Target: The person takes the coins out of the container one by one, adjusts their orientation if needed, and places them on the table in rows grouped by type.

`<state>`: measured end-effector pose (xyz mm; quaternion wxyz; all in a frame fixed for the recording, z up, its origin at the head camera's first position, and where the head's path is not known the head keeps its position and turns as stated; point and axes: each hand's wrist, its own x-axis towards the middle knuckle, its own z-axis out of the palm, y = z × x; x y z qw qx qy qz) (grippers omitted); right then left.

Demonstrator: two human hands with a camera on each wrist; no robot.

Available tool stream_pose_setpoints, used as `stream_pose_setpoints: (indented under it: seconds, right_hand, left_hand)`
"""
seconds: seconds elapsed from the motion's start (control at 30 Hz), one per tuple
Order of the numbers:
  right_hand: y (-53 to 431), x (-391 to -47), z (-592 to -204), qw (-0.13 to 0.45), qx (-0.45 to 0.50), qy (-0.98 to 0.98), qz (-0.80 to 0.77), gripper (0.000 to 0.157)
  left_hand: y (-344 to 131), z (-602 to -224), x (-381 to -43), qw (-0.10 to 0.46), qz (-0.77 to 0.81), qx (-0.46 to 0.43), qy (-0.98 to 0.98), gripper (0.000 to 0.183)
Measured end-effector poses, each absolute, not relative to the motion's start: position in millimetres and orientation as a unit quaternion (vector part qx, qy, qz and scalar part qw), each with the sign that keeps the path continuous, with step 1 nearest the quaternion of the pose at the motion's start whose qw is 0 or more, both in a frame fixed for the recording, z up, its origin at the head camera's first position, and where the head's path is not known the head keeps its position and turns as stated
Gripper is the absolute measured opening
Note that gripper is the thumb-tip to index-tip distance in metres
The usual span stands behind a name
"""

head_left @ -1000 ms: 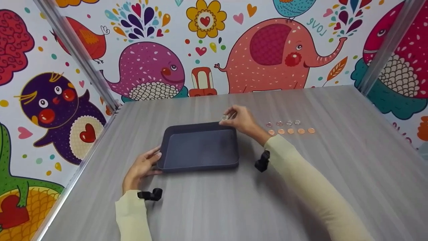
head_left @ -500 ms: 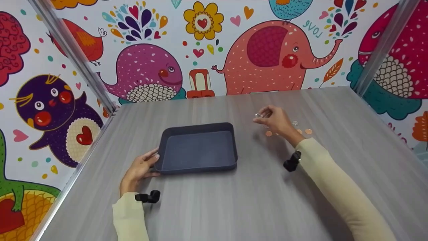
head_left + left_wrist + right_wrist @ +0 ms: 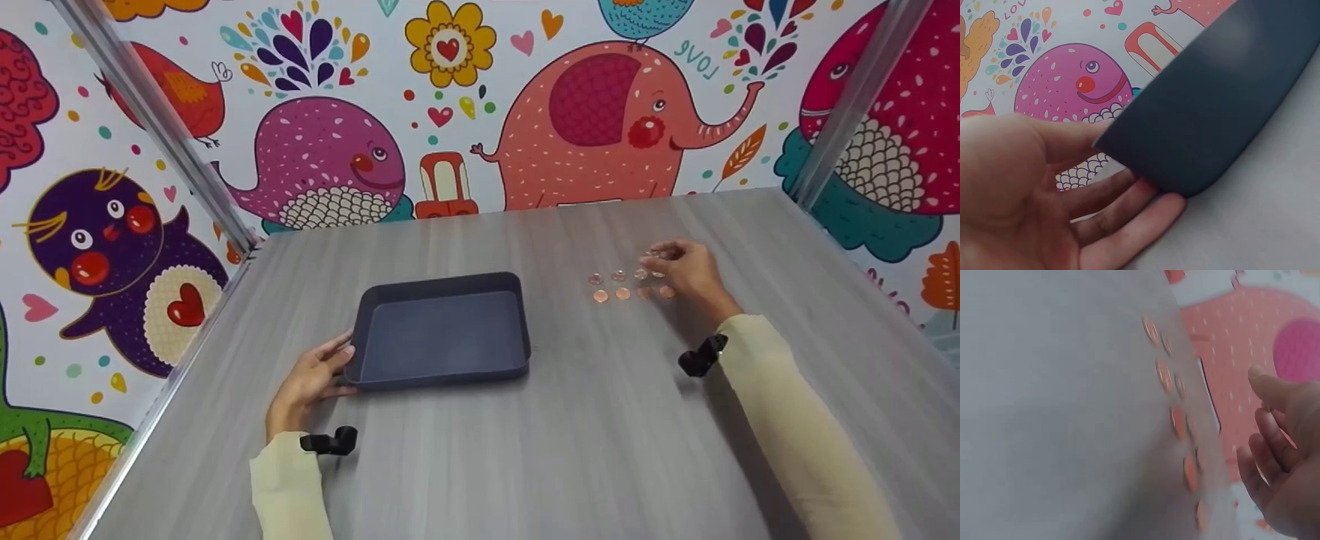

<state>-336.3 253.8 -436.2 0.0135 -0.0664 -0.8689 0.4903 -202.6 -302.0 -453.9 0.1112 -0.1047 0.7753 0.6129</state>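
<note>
My left hand [image 3: 307,386] holds the left side of a dark blue-grey rectangular tray [image 3: 442,337]. In the left wrist view the thumb lies at the rim while the fingers spread along the outer wall and lower edge. The tray's inside is bare. My right hand [image 3: 691,271] hovers over the far end of two rows of coins, pinching a small shiny silver-looking coin [image 3: 1266,406] mostly covered by thumb and fingers. Copper-coloured coins [image 3: 601,296] form the nearer row, silver-looking coins [image 3: 596,278] the farther one. The hand hides part of both rows in the head view.
The grey wood-grain table [image 3: 480,465] ends at a wall [image 3: 457,112] printed with cartoon animals. Metal posts [image 3: 855,97] stand at its back corners. A small black camera [image 3: 703,356] sits on each wrist.
My right hand has moved right, from the tray's back right corner to above the coin rows, carrying the coin. The left hand and tray stay in place; the view shifts slightly.
</note>
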Motion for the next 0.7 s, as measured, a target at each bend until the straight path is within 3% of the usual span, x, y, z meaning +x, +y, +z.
stream_pose_setpoints:
  seconds: [0.7]
  right_hand:
    - [288, -348, -461, -0.016, -0.134, -0.888, 0.439, 0.044]
  left_hand:
    - [-303, -455, -201, 0.110, 0.602, -0.107, 0.784, 0.056]
